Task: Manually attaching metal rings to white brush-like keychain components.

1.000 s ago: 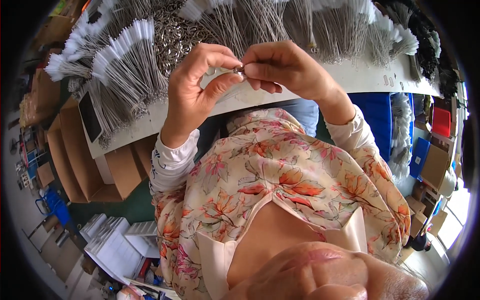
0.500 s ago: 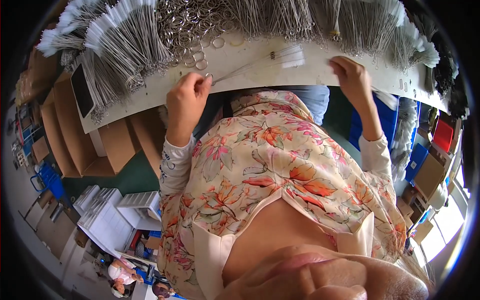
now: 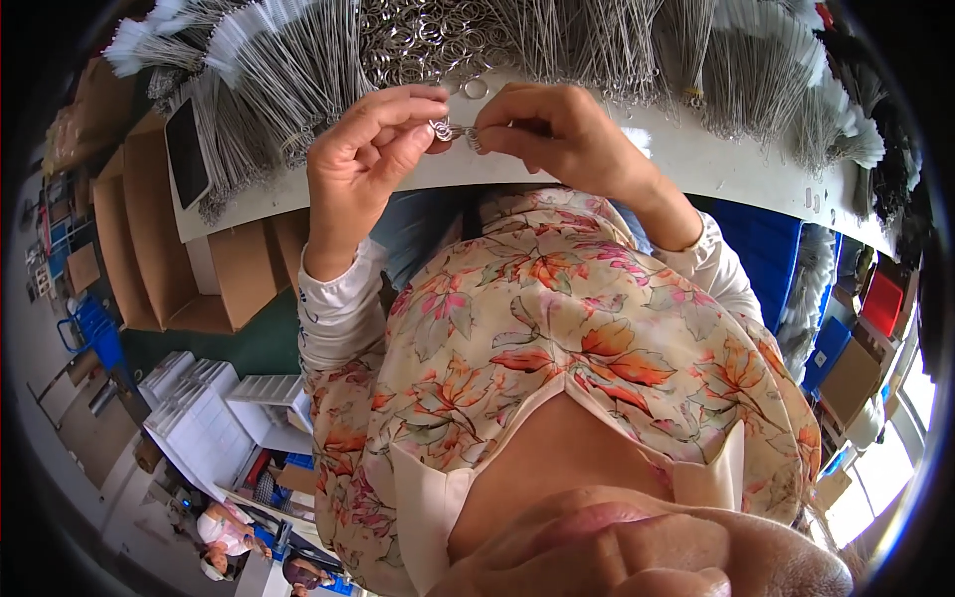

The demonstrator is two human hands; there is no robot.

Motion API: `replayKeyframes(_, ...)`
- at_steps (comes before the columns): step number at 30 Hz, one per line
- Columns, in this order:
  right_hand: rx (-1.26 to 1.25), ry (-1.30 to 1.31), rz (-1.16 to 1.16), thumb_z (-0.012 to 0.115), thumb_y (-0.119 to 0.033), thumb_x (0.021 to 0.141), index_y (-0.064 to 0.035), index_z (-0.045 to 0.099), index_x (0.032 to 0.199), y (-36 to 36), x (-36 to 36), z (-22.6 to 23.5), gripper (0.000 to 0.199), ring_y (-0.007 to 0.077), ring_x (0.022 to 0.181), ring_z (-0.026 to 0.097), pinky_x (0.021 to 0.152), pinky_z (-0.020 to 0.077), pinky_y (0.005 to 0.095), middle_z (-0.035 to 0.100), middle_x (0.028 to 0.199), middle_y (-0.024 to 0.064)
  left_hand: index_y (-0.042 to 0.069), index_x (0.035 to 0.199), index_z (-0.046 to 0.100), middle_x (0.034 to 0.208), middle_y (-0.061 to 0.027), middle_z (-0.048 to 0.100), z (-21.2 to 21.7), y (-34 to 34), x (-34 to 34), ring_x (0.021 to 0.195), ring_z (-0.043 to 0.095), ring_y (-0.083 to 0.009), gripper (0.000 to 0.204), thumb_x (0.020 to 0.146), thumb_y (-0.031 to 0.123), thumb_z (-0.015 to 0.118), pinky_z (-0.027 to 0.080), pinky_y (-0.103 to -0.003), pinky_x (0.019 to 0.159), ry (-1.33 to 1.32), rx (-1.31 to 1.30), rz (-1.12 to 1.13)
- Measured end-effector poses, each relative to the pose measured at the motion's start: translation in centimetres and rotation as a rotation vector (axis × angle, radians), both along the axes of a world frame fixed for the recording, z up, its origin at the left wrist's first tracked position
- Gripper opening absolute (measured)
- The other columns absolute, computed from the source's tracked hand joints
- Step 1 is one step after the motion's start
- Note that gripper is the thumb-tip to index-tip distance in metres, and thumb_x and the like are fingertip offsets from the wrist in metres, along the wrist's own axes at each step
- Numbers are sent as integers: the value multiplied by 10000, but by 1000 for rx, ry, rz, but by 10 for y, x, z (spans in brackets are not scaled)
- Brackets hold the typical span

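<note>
In the head view, my left hand [image 3: 373, 144] pinches a metal ring [image 3: 441, 129] between thumb and fingertips, held above the worktop [image 3: 696, 149] near its front edge. My right hand [image 3: 567, 134], fingers curled closed, grips some wire loops [image 3: 473, 139] just beside the ring; I can't tell whether they touch. A heap of rings [image 3: 428, 40] lies farther back, between brush bundles [image 3: 761, 85], and a phone [image 3: 186, 154] rests by the left edge.
</note>
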State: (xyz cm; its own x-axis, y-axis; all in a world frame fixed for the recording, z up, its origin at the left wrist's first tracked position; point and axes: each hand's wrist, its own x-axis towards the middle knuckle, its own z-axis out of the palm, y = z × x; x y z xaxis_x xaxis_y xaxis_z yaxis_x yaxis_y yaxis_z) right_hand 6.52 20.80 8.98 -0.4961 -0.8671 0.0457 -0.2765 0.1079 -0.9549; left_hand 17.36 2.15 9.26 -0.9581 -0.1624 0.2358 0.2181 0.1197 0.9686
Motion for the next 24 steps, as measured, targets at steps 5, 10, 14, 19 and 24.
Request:
replayKeyframes(5, 37, -308, -7, 614, -148, 848, -8, 655, 917, 4, -2, 5, 162, 83, 621, 552, 558, 451, 221, 640, 785, 36, -28, 986, 619, 1063, -126, 604, 5, -1, -7, 858, 634, -144, 178, 822, -72, 563, 552, -247, 731, 39, -16, -75)
replayKeyframes(10, -28, -507, -54, 611, -174, 869, -12, 655, 922, 4, -5, 25, 177, 61, 589, 515, 534, 431, 204, 637, 775, 10, -80, 1035, 577, 1028, -147, 622, 12, 14, -14, 873, 642, -166, 241, 795, -103, 567, 533, -254, 766, 121, 93, -5)
replayKeyframes(14, -232, -540, -165, 630, -185, 861, -22, 662, 895, -5, -3, 50, 169, 44, 594, 499, 534, 419, 195, 627, 756, -5, -99, 1036, 579, 983, -157, 643, 24, 21, -21, 831, 661, -188, 279, 758, -120, 594, 530, -254, 760, 284, -30, 115)
replayKeyframes(19, -254, -593, -230, 633, -137, 853, -31, 647, 890, -16, -3, 60, 113, 33, 625, 525, 520, 405, 185, 630, 769, -5, -67, 1029, 614, 945, -133, 658, 37, 17, -30, 809, 668, -171, 308, 728, -127, 601, 534, -237, 724, 394, -294, 179)
replayKeyframes(24, -258, -514, -87, 632, -111, 852, -8, 633, 935, -13, -17, 49, 133, 43, 622, 525, 529, 415, 179, 631, 787, 5, -71, 1030, 617, 966, -131, 654, 54, 9, -33, 823, 647, -150, 292, 746, -127, 573, 516, -236, 743, 306, -362, 114)
